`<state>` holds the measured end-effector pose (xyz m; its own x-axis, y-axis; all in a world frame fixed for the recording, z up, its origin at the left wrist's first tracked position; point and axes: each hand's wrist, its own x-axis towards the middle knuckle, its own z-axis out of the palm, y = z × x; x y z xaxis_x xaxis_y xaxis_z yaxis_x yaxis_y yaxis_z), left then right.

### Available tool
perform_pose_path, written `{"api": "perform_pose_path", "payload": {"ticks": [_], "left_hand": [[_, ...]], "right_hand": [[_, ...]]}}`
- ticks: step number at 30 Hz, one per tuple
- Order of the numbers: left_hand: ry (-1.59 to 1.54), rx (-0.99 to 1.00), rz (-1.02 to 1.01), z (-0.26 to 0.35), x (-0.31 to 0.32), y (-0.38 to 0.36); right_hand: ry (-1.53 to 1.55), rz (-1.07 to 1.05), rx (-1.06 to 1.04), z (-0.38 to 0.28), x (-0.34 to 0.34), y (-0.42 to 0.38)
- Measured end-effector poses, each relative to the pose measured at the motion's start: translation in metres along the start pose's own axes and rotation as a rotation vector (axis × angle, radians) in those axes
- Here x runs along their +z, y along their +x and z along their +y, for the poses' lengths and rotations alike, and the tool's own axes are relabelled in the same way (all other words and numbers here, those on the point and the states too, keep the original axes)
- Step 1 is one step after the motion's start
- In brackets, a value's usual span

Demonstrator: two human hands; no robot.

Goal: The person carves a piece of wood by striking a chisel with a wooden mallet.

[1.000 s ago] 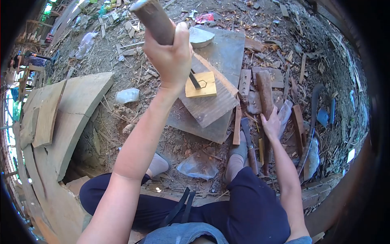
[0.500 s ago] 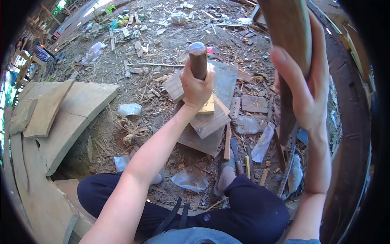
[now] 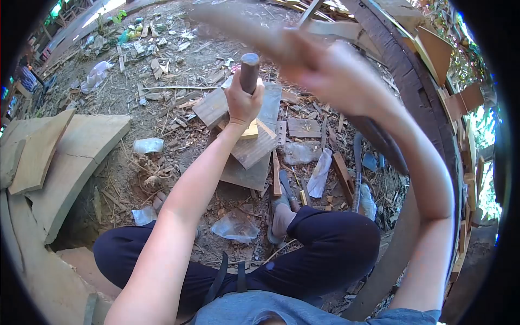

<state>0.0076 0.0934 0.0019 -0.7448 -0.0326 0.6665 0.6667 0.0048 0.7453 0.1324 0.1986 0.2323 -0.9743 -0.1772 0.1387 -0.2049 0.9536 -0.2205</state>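
Handle [image 3: 249,77] upright in closed left fingers [image 3: 258,96], over yellow block [image 3: 251,130]. Blurred wooden club [image 3: 238,27] gripped in right fingers [image 3: 297,69].

The wooden club [image 3: 244,32] (blurred) is raised — dark handle [image 3: 249,75] near yellow block [image 3: 251,130].

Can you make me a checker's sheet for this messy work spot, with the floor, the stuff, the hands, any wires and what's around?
Surface: stacked boards on dirt ground
Things in use: yellow wood block on the boards, partly hidden; round handle upright above it, lower end hidden; wooden club raised, blurred
Clutter: plastic bag, white plastic strip and wood scraps around the boards
Left hand: closed around the round handle
Right hand: gripping the club, blurred
Cables: nothing seen
Surroundings: big cracked plank at left; shoe near the boards
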Motion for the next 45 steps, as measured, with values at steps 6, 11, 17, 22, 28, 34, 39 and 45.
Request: {"api": "perform_pose_path", "payload": {"ticks": [6, 11, 17, 22, 28, 34, 39, 45], "left_hand": [[0.005, -0.035, -0.015, -0.004, 0.002, 0.001], [0.011, -0.043, -0.018, -0.003, -0.003, 0.000], [-0.005, -0.026, 0.016, -0.006, 0.002, 0.005], [0.054, -0.077, -0.026, -0.006, 0.002, 0.010], [0.008, -0.226, -0.091, -0.020, 0.002, 0.017], [-0.067, -0.183, -0.090, -0.019, 0.002, 0.021], [-0.202, -0.289, -0.133, -0.019, 0.002, 0.027], [-0.214, -0.539, -0.145, -0.052, 0.005, 0.050]], "right_hand": [[0.036, 0.078, -0.053, 0.010, -0.024, 0.018], [0.161, 0.059, -0.026, 0.017, 0.012, 0.015], [0.341, -0.060, 0.047, 0.049, 0.035, 0.010], [0.453, 0.276, 0.306, 0.117, 0.173, -0.046], [0.315, -0.270, 0.849, 0.190, 0.282, -0.091], [0.181, 0.317, -0.035, 0.108, 0.289, -0.021], [0.143, 0.274, -0.101, 0.075, 0.333, 0.004], [0.147, 0.309, -0.080, 0.073, 0.334, 0.004]]}}
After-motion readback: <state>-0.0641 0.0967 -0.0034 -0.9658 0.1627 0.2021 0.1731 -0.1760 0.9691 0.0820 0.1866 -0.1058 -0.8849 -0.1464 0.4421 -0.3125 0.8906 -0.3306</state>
